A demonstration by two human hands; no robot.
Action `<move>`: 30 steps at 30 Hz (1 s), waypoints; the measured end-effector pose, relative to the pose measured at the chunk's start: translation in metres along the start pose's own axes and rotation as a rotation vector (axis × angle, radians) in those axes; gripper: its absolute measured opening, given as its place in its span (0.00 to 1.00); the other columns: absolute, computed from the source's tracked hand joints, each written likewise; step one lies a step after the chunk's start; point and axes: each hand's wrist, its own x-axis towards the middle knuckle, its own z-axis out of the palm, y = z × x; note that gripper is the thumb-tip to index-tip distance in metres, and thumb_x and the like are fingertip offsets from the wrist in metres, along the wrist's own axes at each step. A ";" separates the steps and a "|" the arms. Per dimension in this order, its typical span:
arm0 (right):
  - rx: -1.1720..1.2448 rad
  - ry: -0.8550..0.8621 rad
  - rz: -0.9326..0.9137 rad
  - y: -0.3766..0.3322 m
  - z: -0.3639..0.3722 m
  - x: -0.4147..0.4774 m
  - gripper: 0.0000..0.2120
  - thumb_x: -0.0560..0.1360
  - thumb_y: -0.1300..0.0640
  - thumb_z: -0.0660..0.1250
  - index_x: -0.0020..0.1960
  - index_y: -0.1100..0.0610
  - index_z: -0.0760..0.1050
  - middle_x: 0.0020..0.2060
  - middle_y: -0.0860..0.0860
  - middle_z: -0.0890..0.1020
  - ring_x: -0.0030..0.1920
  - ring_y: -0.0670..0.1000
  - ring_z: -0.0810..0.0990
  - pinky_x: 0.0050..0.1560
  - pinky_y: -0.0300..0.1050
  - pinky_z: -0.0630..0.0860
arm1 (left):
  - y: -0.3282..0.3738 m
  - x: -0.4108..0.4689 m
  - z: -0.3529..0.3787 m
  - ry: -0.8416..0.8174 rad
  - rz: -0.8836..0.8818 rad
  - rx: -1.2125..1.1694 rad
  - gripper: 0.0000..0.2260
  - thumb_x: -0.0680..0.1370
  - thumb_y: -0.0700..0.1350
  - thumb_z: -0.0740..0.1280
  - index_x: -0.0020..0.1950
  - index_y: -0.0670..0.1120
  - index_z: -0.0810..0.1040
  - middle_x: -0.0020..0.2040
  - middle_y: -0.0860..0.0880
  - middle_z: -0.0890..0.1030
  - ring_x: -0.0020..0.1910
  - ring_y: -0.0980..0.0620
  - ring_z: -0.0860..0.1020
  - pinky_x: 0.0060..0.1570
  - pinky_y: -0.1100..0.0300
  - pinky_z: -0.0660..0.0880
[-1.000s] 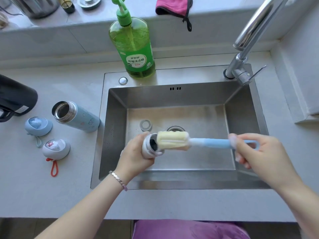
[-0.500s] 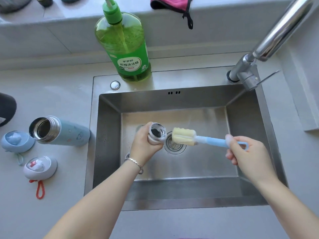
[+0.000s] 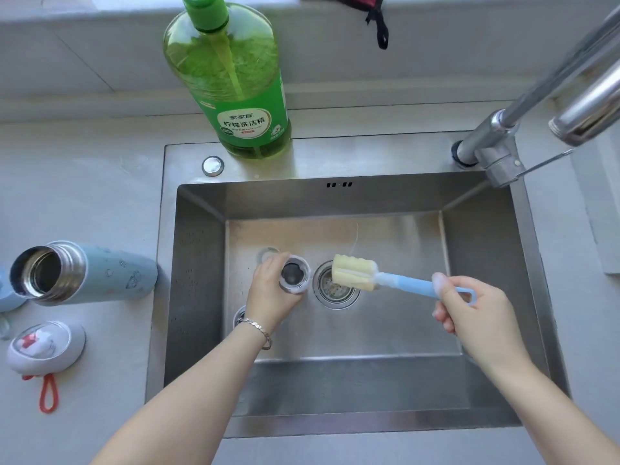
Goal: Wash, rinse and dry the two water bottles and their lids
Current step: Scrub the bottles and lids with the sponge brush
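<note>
Left hand [image 3: 268, 297] grips bottle [image 3: 294, 276] over sink [image 3: 335, 199], open mouth facing up. Right hand [image 3: 476, 317] holds brush [image 3: 402, 281] by its blue handle; sponge head [image 3: 352, 272] outside the bottle, just right of the mouth, above drain [image 3: 335, 292]. On counter [image 3: 84, 196] left of sink: blue bottle [image 3: 110, 273] on its side, white lid [image 3: 43, 344] nearer.

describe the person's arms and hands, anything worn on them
Both forearms are bare up to the frame edge, with no sleeves, gloves, watch or rings in view. The left hand has a thin silver link bracelet round its wrist. The right hand wears nothing; its thumb tip looks whitish, possibly suds.
</note>
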 end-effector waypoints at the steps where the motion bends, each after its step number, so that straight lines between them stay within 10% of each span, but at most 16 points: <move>1: -0.002 -0.005 0.002 0.000 0.002 0.000 0.12 0.77 0.55 0.63 0.36 0.56 0.77 0.20 0.47 0.75 0.21 0.44 0.68 0.25 0.32 0.68 | -0.004 -0.003 0.000 -0.028 0.001 0.038 0.14 0.65 0.40 0.73 0.49 0.45 0.77 0.46 0.50 0.79 0.46 0.46 0.76 0.47 0.54 0.73; 12: -0.002 -0.051 -0.020 -0.004 0.013 -0.020 0.13 0.77 0.54 0.63 0.36 0.57 0.77 0.21 0.48 0.75 0.22 0.44 0.69 0.26 0.32 0.68 | -0.004 -0.011 -0.005 -0.212 -0.124 0.420 0.30 0.73 0.45 0.68 0.73 0.49 0.61 0.71 0.51 0.65 0.63 0.45 0.68 0.49 0.53 0.73; 20: 0.012 -0.056 -0.089 -0.014 0.005 -0.048 0.12 0.77 0.53 0.63 0.37 0.56 0.77 0.22 0.47 0.77 0.22 0.43 0.70 0.28 0.33 0.69 | 0.018 -0.039 -0.036 -0.271 -0.089 0.537 0.27 0.77 0.49 0.62 0.74 0.50 0.58 0.71 0.50 0.65 0.62 0.46 0.70 0.53 0.55 0.71; 25: 0.045 -0.125 -0.151 -0.028 0.003 -0.074 0.11 0.77 0.56 0.64 0.37 0.57 0.77 0.23 0.50 0.78 0.22 0.44 0.71 0.25 0.33 0.69 | 0.020 -0.101 -0.121 0.222 0.110 0.442 0.15 0.71 0.47 0.66 0.55 0.41 0.79 0.55 0.45 0.81 0.51 0.43 0.80 0.49 0.52 0.77; 30: 0.051 -0.220 -0.175 -0.035 0.014 -0.095 0.11 0.77 0.60 0.63 0.37 0.62 0.76 0.24 0.53 0.79 0.23 0.47 0.72 0.24 0.33 0.69 | -0.036 -0.138 -0.197 0.424 -0.228 0.554 0.25 0.67 0.39 0.74 0.63 0.39 0.74 0.65 0.37 0.73 0.61 0.35 0.72 0.59 0.43 0.70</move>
